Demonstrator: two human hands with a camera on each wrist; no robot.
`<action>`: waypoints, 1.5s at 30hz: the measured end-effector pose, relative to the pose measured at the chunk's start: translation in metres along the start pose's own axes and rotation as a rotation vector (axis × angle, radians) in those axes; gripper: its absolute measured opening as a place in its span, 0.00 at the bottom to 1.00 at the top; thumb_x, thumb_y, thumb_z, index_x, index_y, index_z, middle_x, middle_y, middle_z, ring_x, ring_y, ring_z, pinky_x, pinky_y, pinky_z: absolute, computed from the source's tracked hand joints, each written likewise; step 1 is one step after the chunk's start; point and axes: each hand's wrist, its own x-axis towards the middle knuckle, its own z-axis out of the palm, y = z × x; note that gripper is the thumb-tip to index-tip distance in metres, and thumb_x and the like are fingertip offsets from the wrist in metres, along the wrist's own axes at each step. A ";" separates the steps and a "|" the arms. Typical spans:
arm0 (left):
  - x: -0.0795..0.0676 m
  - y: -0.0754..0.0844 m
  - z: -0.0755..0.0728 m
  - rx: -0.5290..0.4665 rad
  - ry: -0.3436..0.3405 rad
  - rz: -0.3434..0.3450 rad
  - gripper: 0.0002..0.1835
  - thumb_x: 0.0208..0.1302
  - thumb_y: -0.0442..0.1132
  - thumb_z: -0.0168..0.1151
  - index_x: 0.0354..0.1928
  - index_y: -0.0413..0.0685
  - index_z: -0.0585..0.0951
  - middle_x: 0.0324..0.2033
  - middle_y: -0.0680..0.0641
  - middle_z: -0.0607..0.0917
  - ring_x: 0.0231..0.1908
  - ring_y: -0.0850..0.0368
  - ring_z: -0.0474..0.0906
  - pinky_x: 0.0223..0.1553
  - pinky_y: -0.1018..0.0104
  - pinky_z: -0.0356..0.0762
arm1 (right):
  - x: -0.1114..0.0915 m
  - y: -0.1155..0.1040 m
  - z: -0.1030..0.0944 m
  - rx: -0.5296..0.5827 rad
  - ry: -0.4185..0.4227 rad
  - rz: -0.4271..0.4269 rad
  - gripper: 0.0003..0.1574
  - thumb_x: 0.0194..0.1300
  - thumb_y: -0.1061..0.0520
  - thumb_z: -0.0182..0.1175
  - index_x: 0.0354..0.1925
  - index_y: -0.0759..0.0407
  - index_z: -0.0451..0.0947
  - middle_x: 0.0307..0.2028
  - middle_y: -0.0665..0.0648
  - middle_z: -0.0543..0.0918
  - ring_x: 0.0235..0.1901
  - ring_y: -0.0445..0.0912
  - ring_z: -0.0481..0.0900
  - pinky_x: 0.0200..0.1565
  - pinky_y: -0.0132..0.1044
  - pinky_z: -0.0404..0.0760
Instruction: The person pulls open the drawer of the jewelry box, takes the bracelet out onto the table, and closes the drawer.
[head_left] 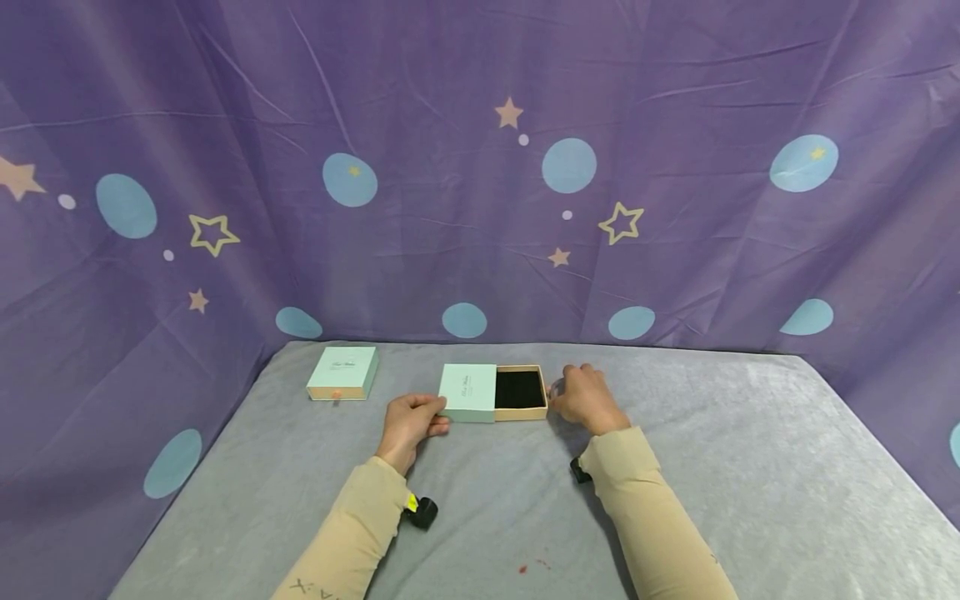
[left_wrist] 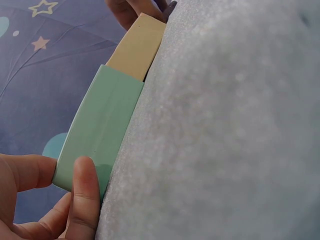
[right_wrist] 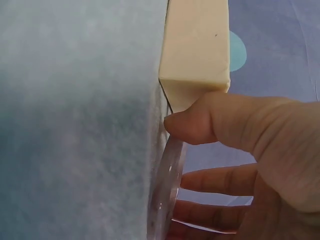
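"Nearest items?"
"Left hand (head_left: 411,425), one: pinching the left end of a mint box (head_left: 468,393) on grey cloth (head_left: 772,475); drawer (head_left: 521,414) part out, black lining (head_left: 517,388)."
"Right hand (head_left: 588,398)?"
"One: thumb and fingers about a clear object (right_wrist: 167,192) by the drawer's end; whether gripped, cannot tell."
"Farther?"
"Second mint box (head_left: 345,368), closed, at left; purple curtain (head_left: 465,208) behind."

Flat pale-green sleeve (head_left: 467,393), cream, black-lined drawer (head_left: 521,414) partly out, clear glossy object (right_wrist: 165,192) near drawer's outer end
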 end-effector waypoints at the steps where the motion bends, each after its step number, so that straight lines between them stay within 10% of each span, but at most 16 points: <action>1: 0.000 0.000 0.000 0.002 0.001 0.000 0.13 0.63 0.33 0.63 0.46 0.29 0.78 0.30 0.38 0.81 0.23 0.56 0.82 0.31 0.64 0.86 | 0.000 0.000 0.000 -0.001 0.000 0.001 0.29 0.46 0.54 0.70 0.45 0.69 0.77 0.43 0.70 0.75 0.47 0.66 0.72 0.50 0.55 0.76; 25: -0.001 0.000 0.000 0.020 0.002 0.000 0.13 0.63 0.33 0.63 0.46 0.30 0.78 0.30 0.38 0.82 0.24 0.55 0.83 0.31 0.63 0.86 | -0.001 0.002 0.003 -0.003 -0.050 0.025 0.31 0.50 0.52 0.70 0.49 0.66 0.75 0.45 0.68 0.74 0.49 0.65 0.70 0.50 0.56 0.75; 35: -0.001 0.000 0.000 0.012 0.003 0.002 0.13 0.63 0.33 0.63 0.45 0.30 0.78 0.29 0.39 0.81 0.24 0.56 0.82 0.31 0.64 0.86 | 0.002 -0.001 -0.002 0.087 0.062 -0.036 0.23 0.61 0.59 0.53 0.54 0.67 0.76 0.49 0.69 0.77 0.50 0.63 0.74 0.49 0.55 0.77; 45: -0.001 0.000 -0.001 0.009 0.001 0.003 0.13 0.63 0.33 0.63 0.46 0.30 0.78 0.30 0.39 0.82 0.23 0.56 0.82 0.31 0.64 0.86 | 0.006 -0.008 0.001 0.125 0.097 -0.099 0.16 0.60 0.64 0.54 0.46 0.66 0.80 0.34 0.58 0.82 0.35 0.50 0.78 0.39 0.45 0.80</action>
